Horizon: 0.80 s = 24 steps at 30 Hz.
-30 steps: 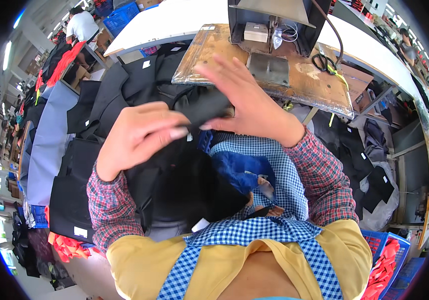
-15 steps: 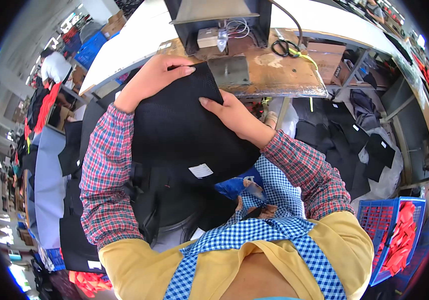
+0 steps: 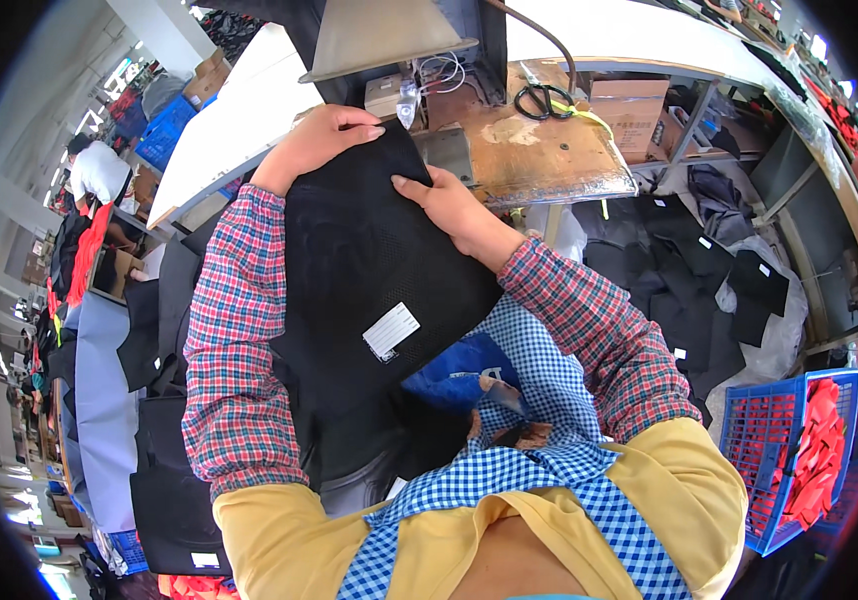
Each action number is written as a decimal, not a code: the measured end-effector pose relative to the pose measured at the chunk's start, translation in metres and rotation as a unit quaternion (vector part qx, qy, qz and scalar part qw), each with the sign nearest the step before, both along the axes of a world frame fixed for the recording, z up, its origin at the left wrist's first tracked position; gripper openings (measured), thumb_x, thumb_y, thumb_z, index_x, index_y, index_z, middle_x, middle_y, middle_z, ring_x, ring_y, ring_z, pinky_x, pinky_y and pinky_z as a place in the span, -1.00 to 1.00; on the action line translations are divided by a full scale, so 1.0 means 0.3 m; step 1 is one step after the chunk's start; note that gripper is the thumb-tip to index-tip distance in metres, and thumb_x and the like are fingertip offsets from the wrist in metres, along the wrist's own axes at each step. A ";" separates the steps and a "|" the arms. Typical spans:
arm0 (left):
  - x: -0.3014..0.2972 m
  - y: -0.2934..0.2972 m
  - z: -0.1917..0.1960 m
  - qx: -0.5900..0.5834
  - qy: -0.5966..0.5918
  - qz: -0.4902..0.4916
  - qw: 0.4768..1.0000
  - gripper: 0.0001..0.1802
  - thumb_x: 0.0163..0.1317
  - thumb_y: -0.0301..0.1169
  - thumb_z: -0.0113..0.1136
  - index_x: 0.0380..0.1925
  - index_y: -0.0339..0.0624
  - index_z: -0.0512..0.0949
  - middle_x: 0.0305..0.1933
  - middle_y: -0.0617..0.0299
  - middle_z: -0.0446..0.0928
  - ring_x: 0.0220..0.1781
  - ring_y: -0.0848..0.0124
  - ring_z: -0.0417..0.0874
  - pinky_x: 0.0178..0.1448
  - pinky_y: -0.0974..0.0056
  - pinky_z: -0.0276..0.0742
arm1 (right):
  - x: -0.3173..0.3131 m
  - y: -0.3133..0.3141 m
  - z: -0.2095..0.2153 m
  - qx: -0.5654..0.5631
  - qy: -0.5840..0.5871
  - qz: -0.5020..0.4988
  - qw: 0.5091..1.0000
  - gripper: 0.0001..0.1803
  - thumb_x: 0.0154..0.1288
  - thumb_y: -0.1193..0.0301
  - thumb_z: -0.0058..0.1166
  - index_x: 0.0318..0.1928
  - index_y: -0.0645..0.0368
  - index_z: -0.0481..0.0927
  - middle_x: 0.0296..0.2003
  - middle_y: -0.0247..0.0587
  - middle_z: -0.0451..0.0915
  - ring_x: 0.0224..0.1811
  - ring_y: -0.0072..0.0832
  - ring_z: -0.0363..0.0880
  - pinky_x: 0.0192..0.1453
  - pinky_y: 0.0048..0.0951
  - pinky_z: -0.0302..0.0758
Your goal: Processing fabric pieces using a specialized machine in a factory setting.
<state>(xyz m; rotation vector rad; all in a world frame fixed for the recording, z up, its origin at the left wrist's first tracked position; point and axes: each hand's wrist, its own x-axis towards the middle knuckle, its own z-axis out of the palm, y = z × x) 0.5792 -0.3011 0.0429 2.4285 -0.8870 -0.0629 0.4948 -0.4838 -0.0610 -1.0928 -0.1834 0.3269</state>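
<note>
A black fabric panel (image 3: 369,240) with a mesh-like texture hangs from both my hands toward my lap. Near its lower end sits a white label (image 3: 391,331). My left hand (image 3: 324,145) pinches the panel's upper left edge, thumb on top. On the upper right edge, my right hand (image 3: 454,205) grips it between thumb and fingers, most of which are hidden behind the cloth. The panel's top corner is just in front of a machine with a lit lamp (image 3: 407,104) and a metal plate (image 3: 449,156) on a worn wooden board (image 3: 529,140).
Black-handled scissors (image 3: 543,102) lie on the board. More black pieces (image 3: 704,260) with white labels are heaped at the right. A blue crate (image 3: 789,450) holds red pieces. Grey and black cloth hangs at my left. Another person (image 3: 101,172) stands farther back.
The panel has flattened out, so its label shows more fully. My view has shifted slightly, and the panel's top corner is now closer to the lamp. Both hands keep their hold.
</note>
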 end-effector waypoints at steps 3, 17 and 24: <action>0.001 0.005 -0.010 0.003 0.002 -0.001 1.000 -0.67 0.31 -0.26 0.23 -0.10 -0.33 0.63 -0.20 0.19 0.66 -0.16 0.50 0.61 -0.01 0.38 0.49 | -0.003 0.006 -0.011 0.019 -0.007 0.003 1.000 -0.64 0.43 0.36 0.02 0.10 0.36 0.47 -0.11 -0.10 0.65 -0.18 -0.45 0.65 -0.07 -0.45 0.59; -0.174 0.034 0.138 0.205 0.073 -0.011 0.976 -0.50 0.25 0.04 0.23 -0.40 -0.26 0.63 -0.54 0.34 0.52 -0.42 0.58 0.47 -0.27 0.43 0.37 | -0.162 -0.254 0.055 -0.109 -0.080 0.068 0.989 -0.65 0.38 0.33 0.11 0.05 0.33 0.55 -0.19 -0.23 0.66 -0.18 -0.58 0.62 -0.08 -0.54 0.56; -0.264 0.069 0.095 0.134 0.223 -0.057 0.964 -0.66 0.14 -0.14 0.38 -0.35 -0.23 0.65 -0.45 0.38 0.57 -0.33 0.58 0.54 -0.17 0.42 0.43 | -0.274 -0.632 0.189 -0.399 -0.159 0.100 0.897 -0.61 0.35 0.36 0.15 0.11 0.32 0.51 -0.05 -0.24 0.63 0.01 -0.49 0.56 0.15 -0.44 0.44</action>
